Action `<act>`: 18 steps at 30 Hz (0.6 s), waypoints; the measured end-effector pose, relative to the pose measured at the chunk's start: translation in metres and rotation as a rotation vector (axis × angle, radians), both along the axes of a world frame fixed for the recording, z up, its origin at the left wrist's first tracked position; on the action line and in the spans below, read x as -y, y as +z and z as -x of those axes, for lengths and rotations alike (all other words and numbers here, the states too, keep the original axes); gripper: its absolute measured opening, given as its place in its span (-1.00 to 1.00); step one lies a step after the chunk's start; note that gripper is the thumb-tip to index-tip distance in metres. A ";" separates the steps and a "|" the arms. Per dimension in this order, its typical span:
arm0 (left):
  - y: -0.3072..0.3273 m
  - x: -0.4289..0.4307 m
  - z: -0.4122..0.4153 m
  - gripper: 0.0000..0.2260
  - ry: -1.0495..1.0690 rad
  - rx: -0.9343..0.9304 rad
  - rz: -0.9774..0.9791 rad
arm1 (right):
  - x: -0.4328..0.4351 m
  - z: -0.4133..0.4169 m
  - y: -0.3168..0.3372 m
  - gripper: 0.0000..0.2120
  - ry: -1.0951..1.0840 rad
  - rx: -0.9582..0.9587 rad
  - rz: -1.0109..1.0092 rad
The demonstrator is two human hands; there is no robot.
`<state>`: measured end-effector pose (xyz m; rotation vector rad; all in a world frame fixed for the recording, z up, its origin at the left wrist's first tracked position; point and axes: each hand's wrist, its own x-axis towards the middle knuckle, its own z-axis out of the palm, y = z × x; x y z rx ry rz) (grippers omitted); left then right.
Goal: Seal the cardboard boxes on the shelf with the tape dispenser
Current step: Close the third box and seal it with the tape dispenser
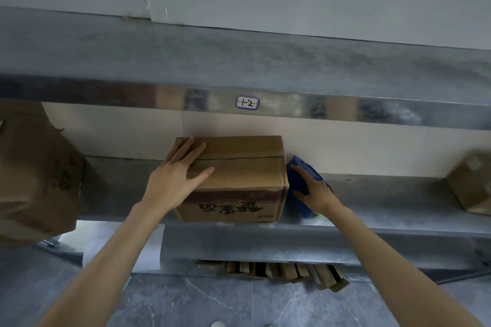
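Note:
A brown cardboard box (239,180) with dark printed characters on its front stands on the metal shelf (372,210), its top flaps closed along a middle seam. My left hand (178,175) lies flat on the left part of the box top, fingers spread and straight. Just right of the box sits the blue tape dispenser (300,183). My right hand (316,191) is on the dispenser, fingers curled around its body.
A large cardboard box (37,175) fills the shelf's left end and another box (470,183) sits at the far right. An upper shelf beam with a white label (247,102) hangs above. Folded cardboard pieces (287,272) lie under the shelf on the grey floor.

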<state>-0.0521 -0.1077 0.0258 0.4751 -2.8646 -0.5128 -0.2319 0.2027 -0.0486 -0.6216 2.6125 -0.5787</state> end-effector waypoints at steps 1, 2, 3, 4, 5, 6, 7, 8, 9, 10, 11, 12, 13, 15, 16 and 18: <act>0.001 0.003 -0.001 -0.36 0.004 -0.003 -0.011 | 0.004 -0.002 -0.005 -0.31 -0.008 -0.005 -0.003; 0.002 0.006 -0.001 -0.34 0.006 -0.007 -0.020 | 0.007 -0.004 -0.009 -0.32 -0.018 -0.012 -0.009; 0.003 0.008 -0.002 -0.33 0.003 -0.006 -0.025 | 0.010 -0.004 -0.015 -0.32 -0.023 -0.023 -0.018; 0.004 0.008 -0.002 -0.32 -0.004 -0.002 -0.027 | 0.012 -0.004 -0.021 -0.33 -0.031 -0.038 -0.027; 0.004 0.007 -0.001 -0.32 -0.014 0.005 -0.025 | 0.015 -0.005 -0.024 -0.35 -0.045 -0.054 -0.035; 0.003 0.005 0.000 -0.32 -0.027 0.009 -0.019 | 0.017 -0.007 -0.025 -0.36 -0.064 -0.065 -0.044; 0.002 0.003 0.000 -0.31 -0.040 0.005 -0.009 | 0.019 -0.009 -0.024 -0.37 -0.078 -0.080 -0.057; 0.000 0.002 0.001 -0.30 -0.048 -0.007 0.002 | 0.019 -0.011 -0.023 -0.38 -0.087 -0.095 -0.074; -0.001 0.001 0.001 -0.29 -0.052 -0.021 0.011 | 0.019 -0.013 -0.024 -0.39 -0.092 -0.114 -0.088; -0.002 0.000 0.001 -0.29 -0.050 -0.029 0.013 | 0.018 -0.013 -0.026 -0.40 -0.102 -0.131 -0.097; -0.003 0.000 0.001 -0.31 -0.044 -0.032 0.008 | 0.016 -0.013 -0.030 -0.40 -0.112 -0.146 -0.100; -0.003 0.000 0.001 -0.32 -0.040 -0.034 0.003 | 0.014 -0.013 -0.033 -0.40 -0.123 -0.153 -0.094; -0.004 0.000 0.001 -0.33 -0.038 -0.039 0.001 | 0.012 -0.012 -0.037 -0.39 -0.127 -0.154 -0.084; -0.004 -0.001 0.001 -0.33 -0.035 -0.050 -0.002 | 0.010 -0.011 -0.040 -0.34 -0.129 -0.149 -0.056; -0.005 -0.002 0.001 -0.33 -0.034 -0.052 -0.001 | 0.010 -0.011 -0.040 -0.31 -0.133 -0.148 -0.040; -0.005 -0.003 0.000 -0.30 -0.033 -0.055 0.002 | 0.009 -0.011 -0.042 -0.26 -0.138 -0.158 0.009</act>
